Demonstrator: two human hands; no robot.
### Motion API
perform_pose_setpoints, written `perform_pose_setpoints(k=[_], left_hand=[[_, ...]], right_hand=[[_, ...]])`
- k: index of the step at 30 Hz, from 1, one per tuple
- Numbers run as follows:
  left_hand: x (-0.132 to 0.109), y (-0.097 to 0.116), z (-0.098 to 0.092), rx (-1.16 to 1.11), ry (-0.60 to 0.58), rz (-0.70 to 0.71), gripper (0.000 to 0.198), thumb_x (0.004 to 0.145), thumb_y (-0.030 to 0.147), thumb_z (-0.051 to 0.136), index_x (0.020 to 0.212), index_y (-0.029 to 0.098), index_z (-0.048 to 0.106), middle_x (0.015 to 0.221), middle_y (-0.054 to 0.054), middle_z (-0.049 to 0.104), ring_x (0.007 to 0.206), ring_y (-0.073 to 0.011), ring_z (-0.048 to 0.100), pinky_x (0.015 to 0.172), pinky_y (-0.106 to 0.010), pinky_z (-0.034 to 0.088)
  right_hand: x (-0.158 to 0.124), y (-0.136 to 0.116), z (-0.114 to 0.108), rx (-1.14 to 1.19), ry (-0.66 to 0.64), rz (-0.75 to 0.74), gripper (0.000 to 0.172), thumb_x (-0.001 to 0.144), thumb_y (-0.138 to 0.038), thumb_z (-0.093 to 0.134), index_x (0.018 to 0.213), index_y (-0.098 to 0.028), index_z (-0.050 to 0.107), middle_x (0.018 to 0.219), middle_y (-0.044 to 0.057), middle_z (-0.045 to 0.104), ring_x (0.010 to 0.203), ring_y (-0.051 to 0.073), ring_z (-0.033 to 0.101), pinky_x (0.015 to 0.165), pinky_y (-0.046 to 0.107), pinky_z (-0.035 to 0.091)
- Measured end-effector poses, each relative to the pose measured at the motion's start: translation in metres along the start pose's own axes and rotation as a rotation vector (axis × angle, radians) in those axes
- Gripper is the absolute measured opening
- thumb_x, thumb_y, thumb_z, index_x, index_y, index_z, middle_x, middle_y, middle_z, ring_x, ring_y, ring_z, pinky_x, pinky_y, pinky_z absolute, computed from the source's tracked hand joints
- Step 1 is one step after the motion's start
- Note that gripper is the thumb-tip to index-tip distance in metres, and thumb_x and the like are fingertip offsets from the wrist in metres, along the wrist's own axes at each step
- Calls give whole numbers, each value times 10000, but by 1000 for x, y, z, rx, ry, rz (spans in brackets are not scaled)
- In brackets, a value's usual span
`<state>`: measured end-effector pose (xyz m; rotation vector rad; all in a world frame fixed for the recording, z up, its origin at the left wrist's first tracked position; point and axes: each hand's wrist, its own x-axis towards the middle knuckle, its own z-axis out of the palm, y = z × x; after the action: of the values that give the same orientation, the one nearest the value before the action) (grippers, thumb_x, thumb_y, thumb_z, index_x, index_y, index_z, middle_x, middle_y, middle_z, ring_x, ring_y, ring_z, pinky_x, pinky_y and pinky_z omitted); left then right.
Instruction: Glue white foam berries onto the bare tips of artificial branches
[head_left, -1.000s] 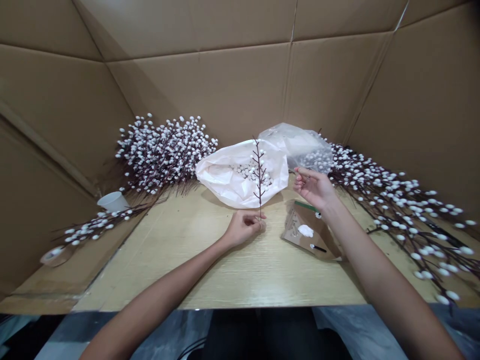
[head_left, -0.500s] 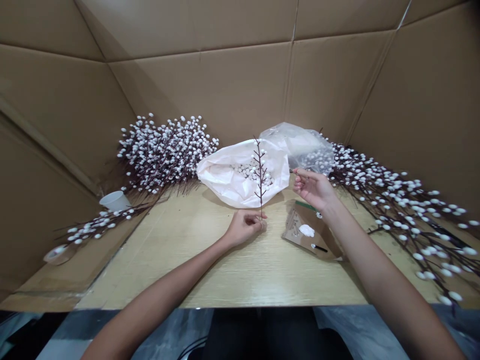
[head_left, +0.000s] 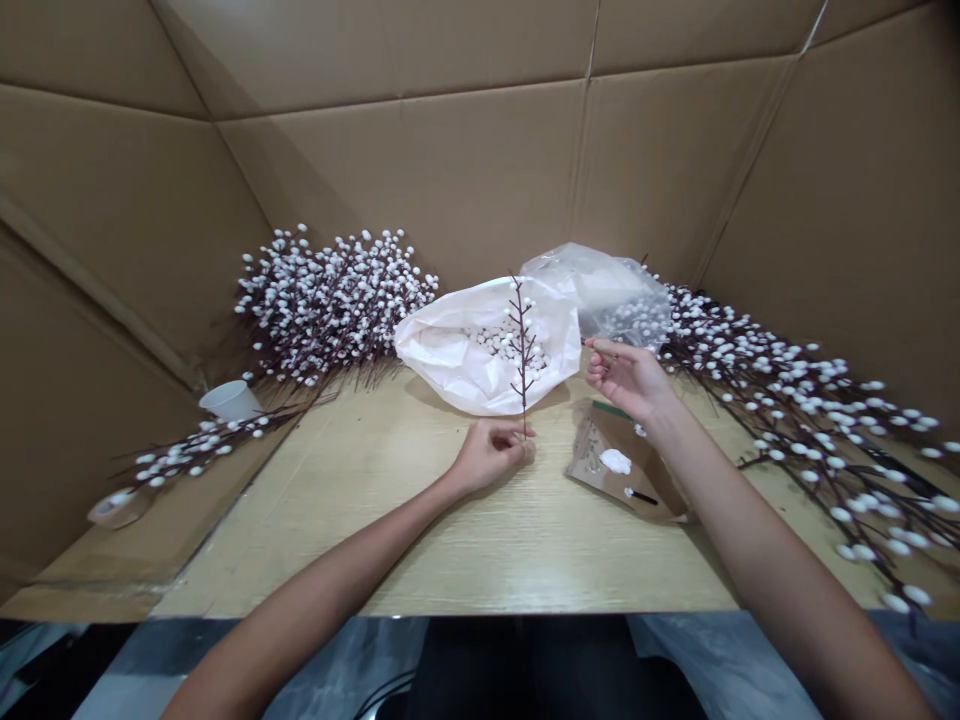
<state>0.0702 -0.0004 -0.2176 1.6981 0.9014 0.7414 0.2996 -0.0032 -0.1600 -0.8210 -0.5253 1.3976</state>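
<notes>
My left hand rests on the wooden table and pinches the foot of a thin dark twig, which stands upright with a few white buds on it. My right hand hovers to the right of the twig, fingers curled and pinched together on something too small to make out. Behind the twig lies an open white bag with loose white buds inside. Under my right wrist sits a piece of brown cardboard with a white blob of glue and a small stick on it.
Piles of finished budded branches lie at the back left and along the right side. A clear plastic bag sits behind the white one. A white cup and a tape roll are at the left. Cardboard walls enclose the table.
Almost nothing has moved; both hands hold their places and only the camera view has shifted slightly.
</notes>
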Motion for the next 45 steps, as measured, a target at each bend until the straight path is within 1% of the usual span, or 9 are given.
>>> perform_pose_setpoints(k=[8,13,20,27,31,35,41,45], left_hand=[[0,0,0,11,0,0,274,652,221,665,878,73,717,574,0,608,523,-99,511,526,-209,387],[0,2,0,1,-2,2,270,643,200,646,868,66,716,554,12,587,513,-88,484,522,-204,371],[0,1,1,-28,-3,-25,278,635,216,660,868,73,708,590,-3,620,530,-102,522,537,-213,386],[1,-2,0,-11,3,-10,289,643,204,644,884,60,711,614,-20,639,536,-107,534,558,-223,406],[1,-3,0,-11,-6,-10,296,652,214,644,893,56,711,577,-2,607,518,-95,502,542,-214,384],[0,-2,0,-9,-13,-10,317,658,234,653,908,47,707,555,12,577,507,-82,468,531,-206,366],[0,-1,0,2,-9,-20,326,650,218,644,909,29,704,566,4,580,516,-82,464,538,-208,370],[0,-1,0,-5,-10,-16,315,644,198,625,900,30,701,553,16,565,513,-78,460,540,-206,371]], right_hand=[[2,1,-3,-8,-8,4,71,671,-112,656,728,-155,655,522,-12,574,456,64,497,427,152,455],[2,1,-3,-5,-14,7,66,669,-114,652,732,-133,658,520,-4,568,455,59,491,430,148,448],[2,1,-3,-17,-22,5,68,671,-115,652,734,-140,654,519,-7,570,453,63,490,433,153,452],[-1,1,0,-10,4,21,67,699,-103,620,739,-139,660,512,-1,572,451,65,495,431,149,454],[-1,1,0,3,9,21,83,718,-96,588,735,-126,663,508,8,575,448,63,489,427,144,451],[0,1,-1,-1,3,12,72,696,-109,611,740,-112,668,518,14,581,448,62,499,434,147,455],[1,2,-1,1,9,-4,72,709,-120,616,749,-135,673,516,4,581,457,68,493,426,153,451],[-1,1,1,1,14,8,79,709,-118,610,753,-113,676,517,6,569,453,62,493,430,147,447]])
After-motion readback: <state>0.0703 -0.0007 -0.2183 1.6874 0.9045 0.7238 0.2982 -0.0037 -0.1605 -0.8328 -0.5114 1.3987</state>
